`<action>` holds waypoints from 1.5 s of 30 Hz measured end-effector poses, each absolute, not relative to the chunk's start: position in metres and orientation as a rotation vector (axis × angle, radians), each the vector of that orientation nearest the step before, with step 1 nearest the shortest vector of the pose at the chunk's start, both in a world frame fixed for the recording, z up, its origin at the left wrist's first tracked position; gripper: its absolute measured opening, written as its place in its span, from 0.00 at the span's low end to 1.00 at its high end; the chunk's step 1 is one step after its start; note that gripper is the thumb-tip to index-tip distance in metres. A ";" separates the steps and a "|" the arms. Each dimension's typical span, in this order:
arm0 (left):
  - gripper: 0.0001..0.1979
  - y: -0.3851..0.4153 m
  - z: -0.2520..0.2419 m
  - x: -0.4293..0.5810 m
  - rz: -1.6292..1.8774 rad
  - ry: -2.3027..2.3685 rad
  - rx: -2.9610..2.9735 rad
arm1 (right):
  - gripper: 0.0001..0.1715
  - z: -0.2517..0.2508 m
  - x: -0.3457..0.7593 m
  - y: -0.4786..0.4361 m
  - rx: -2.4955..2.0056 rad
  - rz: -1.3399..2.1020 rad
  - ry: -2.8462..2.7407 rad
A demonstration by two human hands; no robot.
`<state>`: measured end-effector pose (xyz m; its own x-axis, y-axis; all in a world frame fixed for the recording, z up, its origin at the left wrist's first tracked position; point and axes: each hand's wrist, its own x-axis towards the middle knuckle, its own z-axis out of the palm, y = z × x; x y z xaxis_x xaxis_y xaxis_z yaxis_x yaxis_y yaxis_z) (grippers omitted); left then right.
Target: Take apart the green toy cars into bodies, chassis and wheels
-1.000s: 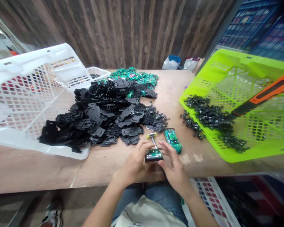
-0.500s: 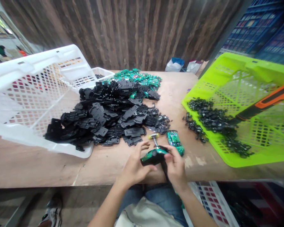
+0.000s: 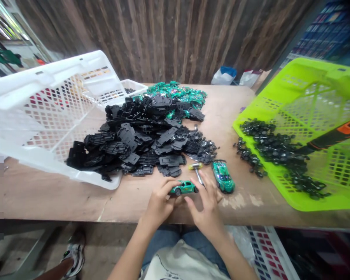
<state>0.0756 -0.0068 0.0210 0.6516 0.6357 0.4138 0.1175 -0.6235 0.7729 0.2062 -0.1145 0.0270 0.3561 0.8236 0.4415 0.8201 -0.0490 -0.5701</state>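
Note:
A small green toy car (image 3: 184,188) stands on its wheels near the table's front edge, side on to me. My left hand (image 3: 158,201) pinches its left end with curled fingers. My right hand (image 3: 205,205) touches its right end, fingers bent around it. Just behind lies a small hammer (image 3: 196,170) with a yellow head, its handle partly hidden by my right hand. A second green toy car (image 3: 223,177) rests on the wooden table (image 3: 46,196) to the right.
A tipped white basket (image 3: 46,112) spills a heap of black chassis plates (image 3: 140,140), with green car bodies (image 3: 177,93) behind. A tipped lime-green basket (image 3: 309,128) at right holds black wheels (image 3: 274,149) and an orange-black tool handle (image 3: 335,136). A shoe shows below left.
The car was held tilted up between both hands; now it is turned upright and set down on the table, with both hands still on it.

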 end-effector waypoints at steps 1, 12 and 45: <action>0.20 -0.009 0.020 0.077 0.883 0.557 2.155 | 0.27 0.028 0.205 -0.114 -1.804 0.045 -1.472; 0.19 -0.018 0.013 0.094 0.931 0.487 2.156 | 0.16 0.019 0.209 -0.120 -1.586 0.119 -1.297; 0.19 0.063 0.029 0.105 1.002 0.954 1.348 | 0.14 -0.022 0.470 -0.121 -2.517 -0.511 -0.948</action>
